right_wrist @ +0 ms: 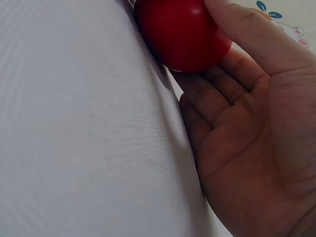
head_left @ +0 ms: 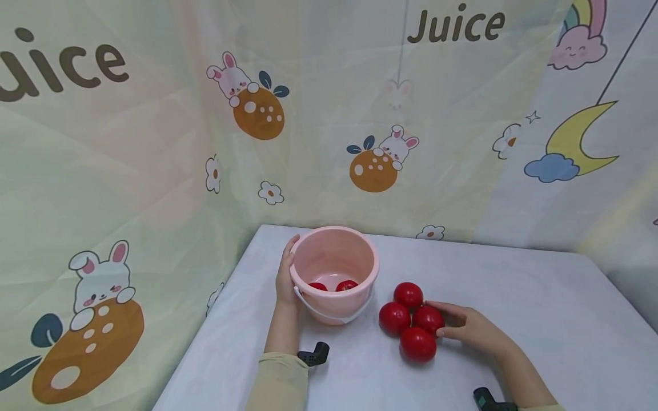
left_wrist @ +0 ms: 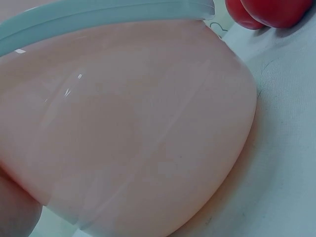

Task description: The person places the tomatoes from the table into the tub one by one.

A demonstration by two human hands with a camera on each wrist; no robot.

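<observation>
A pink bucket (head_left: pixel 334 305) with a pale handle stands toward the back left of the table, and two glossy red tomato-like balls (head_left: pixel 346 285) lie inside it. My left hand (head_left: pixel 285 277) rests along the bucket's left side, fingers stretched up toward the rim; in the left wrist view the bucket wall hides most of it. Right of the bucket sit several more such balls in a tight cluster. My right hand (head_left: pixel 475 328) has its thumb and fingers on either side of the rightmost red tomato-like ball (right_wrist: pixel 185 34), which still sits among the others.
A white cloth covers the table (head_left: pixel 540 308). Printed curtain walls (head_left: pixel 319 188) rise close behind and along the left. The bucket's handle (head_left: pixel 334 317) hangs down at its front. A black wrist device (head_left: pixel 315 355) is on the left wrist.
</observation>
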